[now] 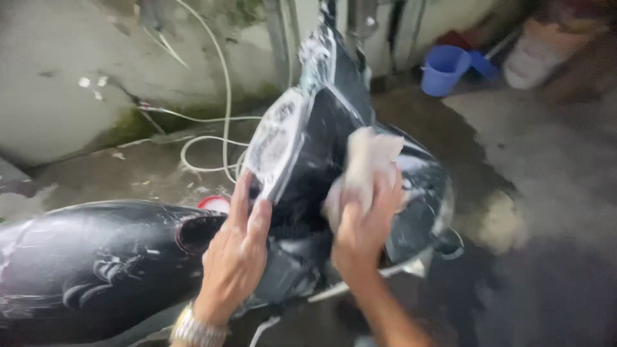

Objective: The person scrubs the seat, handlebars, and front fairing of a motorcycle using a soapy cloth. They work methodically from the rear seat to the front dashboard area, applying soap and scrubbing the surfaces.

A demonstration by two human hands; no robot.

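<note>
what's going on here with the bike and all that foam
A person is leaning over a black scooter covered in soap suds. The right hand presses a pale, soapy cloth against the dark panel behind the handlebars, while the left hand, with a metal watch at the wrist, rests on the edge of the instrument cluster. A white hose lies on the wet concrete, and a blue bucket stands by the wall.
</note>
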